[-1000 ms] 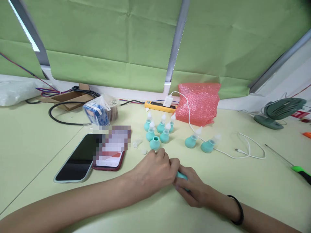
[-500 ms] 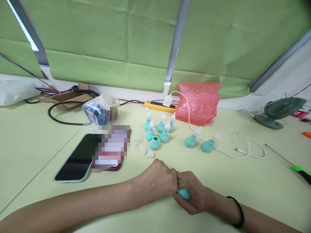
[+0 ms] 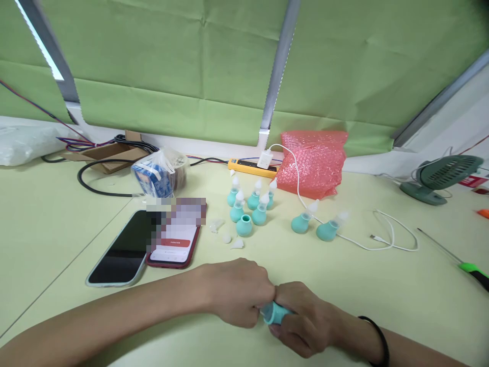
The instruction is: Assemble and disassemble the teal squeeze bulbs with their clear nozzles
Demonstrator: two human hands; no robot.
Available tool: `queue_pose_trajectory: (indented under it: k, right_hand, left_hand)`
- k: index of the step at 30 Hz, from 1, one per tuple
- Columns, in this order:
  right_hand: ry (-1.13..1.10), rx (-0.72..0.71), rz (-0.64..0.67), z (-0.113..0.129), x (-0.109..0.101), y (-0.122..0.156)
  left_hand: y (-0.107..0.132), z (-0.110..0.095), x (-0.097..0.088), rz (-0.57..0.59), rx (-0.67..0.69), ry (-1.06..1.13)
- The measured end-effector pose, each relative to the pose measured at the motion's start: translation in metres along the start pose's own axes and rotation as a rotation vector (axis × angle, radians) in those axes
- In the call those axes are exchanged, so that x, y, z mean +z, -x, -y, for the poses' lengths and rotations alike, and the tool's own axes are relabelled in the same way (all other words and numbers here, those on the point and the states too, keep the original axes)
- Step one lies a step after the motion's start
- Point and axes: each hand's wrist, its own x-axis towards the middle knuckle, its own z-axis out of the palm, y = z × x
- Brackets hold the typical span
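Near the front of the table, my right hand grips the teal rubber bulb of a nasal aspirator. My left hand is closed around its clear nozzle part, most of which the fingers hide. The two hands touch, and the aspirator lies sideways between them. Beyond them stands an uncapped teal bulb with an open neck. Beside it lie a clear connector, a small white round piece and a white tip. Several assembled aspirators stand behind.
Two more aspirators stand to the right near a white cable. Two phones lie left. At the back are a yellow power strip, red bubble wrap and a bagged blue package. A screwdriver and green fan are right.
Both hands have come down slightly toward me, with the fists turned. More of the teal bulb and a bit of its clear part now show between them.
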Motion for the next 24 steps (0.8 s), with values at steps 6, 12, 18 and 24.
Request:
queue_pose_trajectory:
  k: [6,12,18,24]
  right_hand:
    - [-0.095,0.108,0.098,0.005,-0.005,-0.001]
    - [0.022,0.016,-0.085,-0.008,0.003,0.006]
    - [-0.007,-0.006,-0.123,-0.010,0.006,0.008]
    - [-0.075,0.064,-0.148,-0.013,0.007,0.010]
  left_hand:
    - [0.006,0.009,-0.007,0.021,0.018,0.126]
    - [0.028,0.030,-0.029,-0.176,-0.445,-0.256]
    - [0.035,0.061,-0.026,-0.142,-0.628,-0.307]
    - [0.031,0.080,-0.006,-0.177,-0.551,-0.279]
